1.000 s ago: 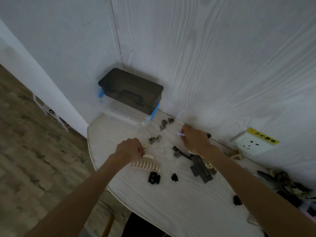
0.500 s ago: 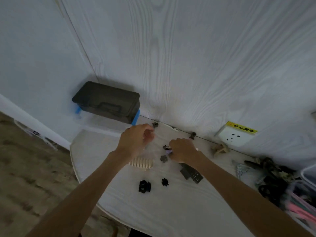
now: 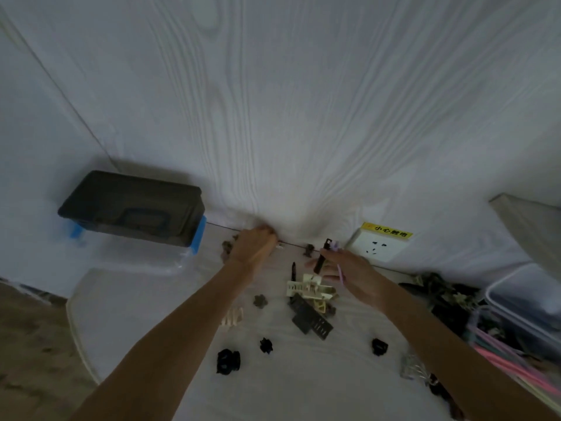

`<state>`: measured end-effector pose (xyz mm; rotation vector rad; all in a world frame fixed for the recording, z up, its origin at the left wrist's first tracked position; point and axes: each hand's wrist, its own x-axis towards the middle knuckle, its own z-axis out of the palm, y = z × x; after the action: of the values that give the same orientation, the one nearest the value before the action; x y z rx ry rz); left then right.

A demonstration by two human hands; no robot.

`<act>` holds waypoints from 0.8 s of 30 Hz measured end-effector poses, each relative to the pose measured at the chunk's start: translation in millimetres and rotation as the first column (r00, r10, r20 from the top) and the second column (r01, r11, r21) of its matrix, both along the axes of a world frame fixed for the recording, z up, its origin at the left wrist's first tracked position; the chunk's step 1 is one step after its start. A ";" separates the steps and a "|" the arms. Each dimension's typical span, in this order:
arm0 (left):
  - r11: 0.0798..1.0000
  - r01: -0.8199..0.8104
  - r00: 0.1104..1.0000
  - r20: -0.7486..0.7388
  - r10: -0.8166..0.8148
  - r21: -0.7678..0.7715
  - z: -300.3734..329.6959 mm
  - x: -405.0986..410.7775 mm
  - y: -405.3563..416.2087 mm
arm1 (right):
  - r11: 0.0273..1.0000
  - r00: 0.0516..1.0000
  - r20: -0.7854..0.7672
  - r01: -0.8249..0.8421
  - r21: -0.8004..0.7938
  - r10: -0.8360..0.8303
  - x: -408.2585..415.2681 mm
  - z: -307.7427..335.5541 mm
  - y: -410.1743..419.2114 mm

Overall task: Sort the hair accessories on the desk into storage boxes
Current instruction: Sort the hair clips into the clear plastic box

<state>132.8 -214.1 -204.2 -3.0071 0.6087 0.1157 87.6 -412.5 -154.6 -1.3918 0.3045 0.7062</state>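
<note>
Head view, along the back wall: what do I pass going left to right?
Dark storage box → left hand → small brown clip → right hand holding a black clip → wall socket.

Left hand [image 3: 254, 247] is curled at the desk's [image 3: 303, 384] back edge, contents hidden. A black clip [image 3: 322, 256] and a purple one [image 3: 340, 270] are pinched in the right hand [image 3: 349, 273]. Dark-lidded storage box [image 3: 133, 208] is seated far left; black and cream clips [image 3: 309, 291] are scattered between the arms.

Head cam, fwd-down, close over desk [image 3: 303, 384].
</note>
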 end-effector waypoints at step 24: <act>0.809 0.450 0.789 -0.256 -0.558 -0.378 107.8 -111.0 -315.7 | 0.661 0.992 0.049 0.114 -0.742 -0.117 -195.9 34.9 -295.9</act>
<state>21.8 -529.8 -96.4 -2.9682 1.5937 0.5963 -108.2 -708.4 -119.7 -2.1343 0.7426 0.4792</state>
